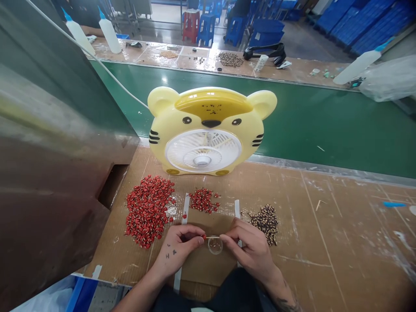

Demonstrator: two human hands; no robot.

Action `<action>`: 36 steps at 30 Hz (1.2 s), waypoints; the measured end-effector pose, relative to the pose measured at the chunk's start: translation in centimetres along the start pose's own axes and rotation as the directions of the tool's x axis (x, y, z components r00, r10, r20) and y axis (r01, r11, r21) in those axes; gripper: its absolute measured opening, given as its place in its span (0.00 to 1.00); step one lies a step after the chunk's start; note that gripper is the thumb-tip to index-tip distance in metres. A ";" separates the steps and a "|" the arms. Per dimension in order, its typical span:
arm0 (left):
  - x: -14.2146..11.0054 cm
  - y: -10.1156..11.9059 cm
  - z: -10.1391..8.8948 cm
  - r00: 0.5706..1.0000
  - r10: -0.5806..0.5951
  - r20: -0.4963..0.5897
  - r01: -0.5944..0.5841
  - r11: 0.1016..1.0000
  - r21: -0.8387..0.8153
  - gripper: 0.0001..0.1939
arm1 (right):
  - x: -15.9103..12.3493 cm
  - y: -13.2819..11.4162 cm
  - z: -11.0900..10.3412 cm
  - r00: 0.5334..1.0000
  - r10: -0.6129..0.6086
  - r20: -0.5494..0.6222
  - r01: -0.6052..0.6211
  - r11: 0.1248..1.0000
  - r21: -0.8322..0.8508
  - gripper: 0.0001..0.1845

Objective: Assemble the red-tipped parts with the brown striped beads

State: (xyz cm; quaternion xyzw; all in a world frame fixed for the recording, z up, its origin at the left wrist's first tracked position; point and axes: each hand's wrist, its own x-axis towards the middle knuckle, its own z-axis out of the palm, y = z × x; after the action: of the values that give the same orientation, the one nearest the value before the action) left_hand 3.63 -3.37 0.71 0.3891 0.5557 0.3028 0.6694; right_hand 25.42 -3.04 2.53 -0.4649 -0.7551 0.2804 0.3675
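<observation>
Pinched between the thumb and fingertips of my left hand (pixel 178 248) is a small red piece (pixel 203 236). My right hand (pixel 249 243) grips a thin pale stick (pixel 213 237), whose far end meets the red piece. Just below the stick is a small clear round dish (pixel 215 253) on a brown cardboard sheet (pixel 208 272). A large heap of red pieces (pixel 146 212) lies to the left, with a smaller red pile (pixel 202 200) beyond my hands. Beside my right hand sits a pile of small black-and-tan pieces (pixel 267 222).
A yellow animal-faced fan (pixel 211 102) stands behind the piles. Past it runs a green belt (pixel 308 125). On the far ledge are white squeeze bottles (pixel 110 34) and a black tape dispenser (pixel 266 53). A metal panel (pixel 48 143) borders the left. A blue strip (pixel 394 204) lies right.
</observation>
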 end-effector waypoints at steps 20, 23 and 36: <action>0.2 -0.8 -0.3 0.998 0.056 0.020 -0.058 0.996 0.073 0.10 | -0.5 4.8 -5.0 0.980 0.177 0.095 -0.121 0.899 -0.421 0.06; 0.1 -0.9 -0.3 0.998 0.059 0.018 -0.061 0.996 0.069 0.10 | -0.2 5.0 -4.0 0.972 0.224 0.072 -0.170 0.881 -0.441 0.05; -0.7 -0.2 0.7 0.992 0.118 -0.037 -0.118 0.993 -0.001 0.07 | -0.9 0.9 -2.5 0.976 0.215 -0.041 -0.214 0.976 0.023 0.08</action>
State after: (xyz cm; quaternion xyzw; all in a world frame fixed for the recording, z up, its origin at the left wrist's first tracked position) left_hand 4.12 -4.17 0.96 0.4144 0.5434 0.3497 0.6408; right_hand 28.15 -3.34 3.01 -0.5463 -0.6896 0.3154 0.3556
